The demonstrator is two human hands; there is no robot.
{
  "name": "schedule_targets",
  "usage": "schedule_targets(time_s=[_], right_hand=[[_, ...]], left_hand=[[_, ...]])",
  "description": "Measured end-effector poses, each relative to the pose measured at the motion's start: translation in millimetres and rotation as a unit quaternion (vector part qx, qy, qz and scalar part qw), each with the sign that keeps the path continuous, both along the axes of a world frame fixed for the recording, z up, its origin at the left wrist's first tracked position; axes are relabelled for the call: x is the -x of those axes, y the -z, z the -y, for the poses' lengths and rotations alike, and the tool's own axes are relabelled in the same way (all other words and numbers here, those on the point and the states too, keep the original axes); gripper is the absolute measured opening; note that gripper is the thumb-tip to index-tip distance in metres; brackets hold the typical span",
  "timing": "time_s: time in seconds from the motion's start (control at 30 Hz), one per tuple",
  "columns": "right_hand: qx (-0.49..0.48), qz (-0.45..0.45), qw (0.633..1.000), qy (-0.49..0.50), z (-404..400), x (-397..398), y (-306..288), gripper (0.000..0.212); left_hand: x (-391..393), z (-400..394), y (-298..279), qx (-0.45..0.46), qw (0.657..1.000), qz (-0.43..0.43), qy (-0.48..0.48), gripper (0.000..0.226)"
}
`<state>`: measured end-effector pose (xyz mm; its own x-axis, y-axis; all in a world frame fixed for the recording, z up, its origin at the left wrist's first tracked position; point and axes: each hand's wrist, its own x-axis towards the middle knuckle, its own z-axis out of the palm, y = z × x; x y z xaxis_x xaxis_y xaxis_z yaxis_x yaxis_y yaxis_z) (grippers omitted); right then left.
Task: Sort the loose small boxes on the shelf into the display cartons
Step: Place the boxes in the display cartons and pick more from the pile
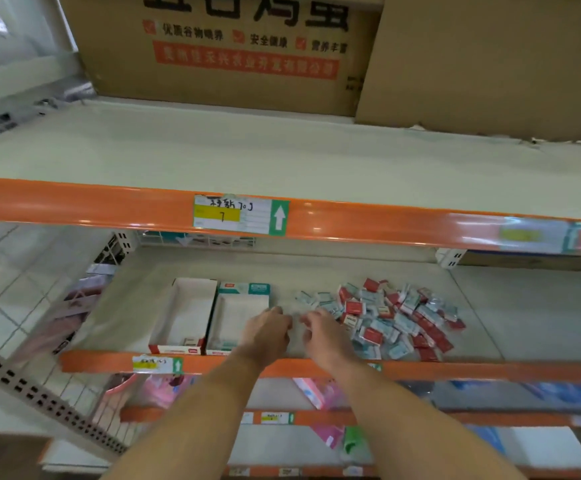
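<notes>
**A:** Where am I looking?

**B:** I see a shop shelving bay with orange front rails. The middle shelf point(136, 306) carries the work. A heap of loose small boxes point(393, 320), red ones and pale blue ones mixed, lies on its right half. Left of the heap stand two open display cartons side by side: a red-trimmed carton point(181, 317) and a teal-trimmed carton point(240, 313), each nearly empty.

**A:** And the hands?

**B:** The left hand point(268, 332) and the right hand point(327, 336) meet at the heap's left edge, fingers curled. Motion blur hides what is between them, so I cannot tell whether either grips a box.

**A:** How should I handle this step?

**B:** I judge it best to take one colour at a time and lay the boxes flat in the matching carton.

**A:** Anything in the way?

**B:** The orange rail point(455, 370) crosses the forearms, and the shelf above point(282, 161), holding big brown cartons point(233, 57), overhangs.
</notes>
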<state>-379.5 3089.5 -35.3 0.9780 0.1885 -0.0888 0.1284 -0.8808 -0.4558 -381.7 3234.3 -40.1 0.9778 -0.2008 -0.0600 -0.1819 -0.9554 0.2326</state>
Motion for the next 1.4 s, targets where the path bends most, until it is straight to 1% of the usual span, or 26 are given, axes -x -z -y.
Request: schedule_targets(time_s=[0.13, 0.3, 0.4, 0.47, 0.6, 0.67, 0.73, 0.8, 0.87, 0.97, 1.03, 1.13, 1.2, 1.33, 1.4], right_hand=[[0.026, -0.009, 0.999, 0.023, 26, 0, 5, 0.048], [0.029, -0.031, 0.999, 0.022, 51, 0, 18, 0.061], [0.026, -0.029, 0.999, 0.034, 57, -2, 22, 0.061], [0.020, -0.024, 0.999, 0.042, 58, -3, 24, 0.064], [0.020, -0.019, 0.999, 0.044, 58, -8, 29, 0.077], [0.028, -0.013, 0.999, 0.037, 57, -10, 31, 0.080], [0.026, -0.001, 0.999, 0.043, 55, -12, 32, 0.078], [0.020, 0.008, 0.998, 0.062, 54, -13, 35, 0.074], [0.014, 0.013, 0.997, 0.076, 53, -12, 38, 0.066], [-0.016, 0.016, 0.996, 0.091, 53, -7, 43, 0.047], [-0.027, 0.034, 0.995, 0.087, 53, -5, 45, 0.036], [-0.039, 0.040, 0.995, 0.085, 55, -7, 46, 0.028], [-0.051, 0.025, 0.994, 0.089, 57, -9, 44, 0.028], [-0.099, 0.033, 0.990, 0.091, 56, -9, 44, 0.049], [-0.106, 0.026, 0.990, 0.091, 56, -9, 47, 0.056]], left_hand=[[-3, 26, 3, 0.002, 1.000, -0.009, 0.023, 0.033], [-7, 55, 12, 0.040, 0.999, -0.023, 0.019, 0.052], [-4, 65, 22, 0.039, 0.999, -0.022, 0.021, 0.064], [-3, 70, 29, 0.046, 0.999, -0.007, -0.002, 0.060], [-5, 76, 33, 0.096, 0.994, 0.004, -0.052, 0.040], [-5, 77, 35, 0.125, 0.989, 0.002, -0.079, 0.041], [-4, 75, 41, 0.162, 0.979, -0.005, -0.123, 0.044], [-3, 75, 45, 0.200, 0.966, -0.002, -0.164, 0.038], [-1, 75, 47, 0.223, 0.957, 0.004, -0.183, 0.032], [5, 73, 49, 0.296, 0.930, 0.013, -0.217, 0.034], [8, 71, 50, 0.338, 0.914, 0.023, -0.225, 0.036], [13, 68, 50, 0.373, 0.899, 0.020, -0.229, 0.037], [15, 66, 46, 0.383, 0.893, 0.029, -0.233, 0.036], [15, 63, 43, 0.395, 0.886, 0.027, -0.240, 0.035], [14, 64, 43, 0.401, 0.883, 0.025, -0.243, 0.034]])
